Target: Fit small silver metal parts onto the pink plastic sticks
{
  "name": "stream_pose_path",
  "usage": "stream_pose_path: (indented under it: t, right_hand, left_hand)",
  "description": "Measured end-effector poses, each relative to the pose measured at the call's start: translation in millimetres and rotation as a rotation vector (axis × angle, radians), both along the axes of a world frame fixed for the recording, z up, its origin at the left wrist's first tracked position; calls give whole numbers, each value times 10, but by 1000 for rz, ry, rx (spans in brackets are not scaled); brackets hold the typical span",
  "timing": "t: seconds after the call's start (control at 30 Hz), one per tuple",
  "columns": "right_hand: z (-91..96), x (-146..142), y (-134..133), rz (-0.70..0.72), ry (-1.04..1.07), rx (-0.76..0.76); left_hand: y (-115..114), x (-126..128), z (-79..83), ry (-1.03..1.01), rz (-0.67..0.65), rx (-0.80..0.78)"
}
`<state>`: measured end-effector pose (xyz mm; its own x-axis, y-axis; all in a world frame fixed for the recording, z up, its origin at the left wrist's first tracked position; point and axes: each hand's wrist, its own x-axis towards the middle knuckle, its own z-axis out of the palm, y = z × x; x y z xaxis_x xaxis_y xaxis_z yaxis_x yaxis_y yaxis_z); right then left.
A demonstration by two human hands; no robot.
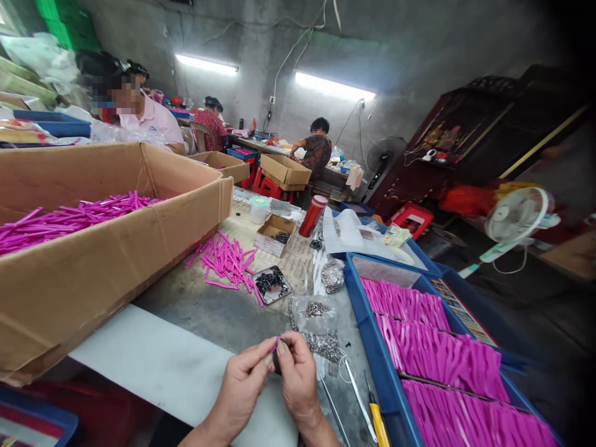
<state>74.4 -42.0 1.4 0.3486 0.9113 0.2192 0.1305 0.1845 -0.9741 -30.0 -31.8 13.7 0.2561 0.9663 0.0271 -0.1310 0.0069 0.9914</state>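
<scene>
My left hand [243,386] and my right hand [298,371] meet above the front of the table, thumbs and fingertips pinched together. Between them is a small magenta piece [278,341], mostly hidden by the fingers. Something dark shows just below the fingertips, too covered to name. Ahead of the hands lies a small tray of black parts [271,285], with a loose pile of magenta plastic sticks [228,261] behind it. Right beside my right hand are small shiny metal parts [321,345] and an open plastic bag [315,313] with more of them.
A large cardboard box [116,261] of magenta sticks stands at left. At right is a blue crate [382,366] with rows of magenta pieces. Tweezers [360,402], a yellow-handled screwdriver [379,425] and a red flask [313,216] are on the table. Other people sit farther back.
</scene>
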Motion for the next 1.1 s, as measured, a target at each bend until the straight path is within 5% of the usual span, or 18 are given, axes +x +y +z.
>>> stream_pose_path:
  t: [0.3,0.43,1.1]
  right_hand:
    - [-17,-1,-14,34,6,-45]
    - [-28,-1,-13,58,31,-40]
    - [-17,21,-3,82,-13,-60]
  left_hand:
    - [-18,18,-10,-11,-5,-72]
    - [-16,22,-9,21,48,59]
    - [-21,2,-54,27,20,30]
